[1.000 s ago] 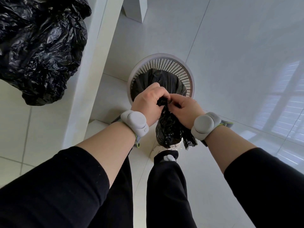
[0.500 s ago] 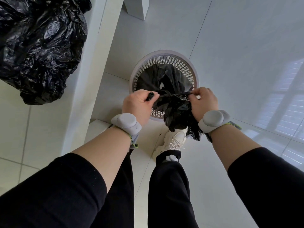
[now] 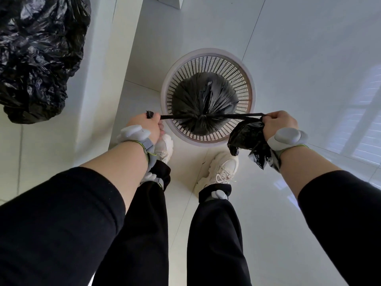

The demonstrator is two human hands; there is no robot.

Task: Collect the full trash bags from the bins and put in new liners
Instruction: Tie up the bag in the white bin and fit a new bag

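Black crumpled plastic, a large stuffed trash bag (image 3: 39, 54), sits on the pale tiled floor (image 3: 288, 48) at the far left, probably set aside for collection. Nearer the middle, a round white lattice plastic bin (image 3: 245, 79) holds a smaller black bag (image 3: 206, 100), its neck gathered to a knot. Left hand (image 3: 147, 125) and right hand (image 3: 278, 122), both fisted tight on the bag's twisted ends, pull outward, evidently cinching the knot. Spare black plastic (image 3: 247, 137) hangs beneath the right hand.
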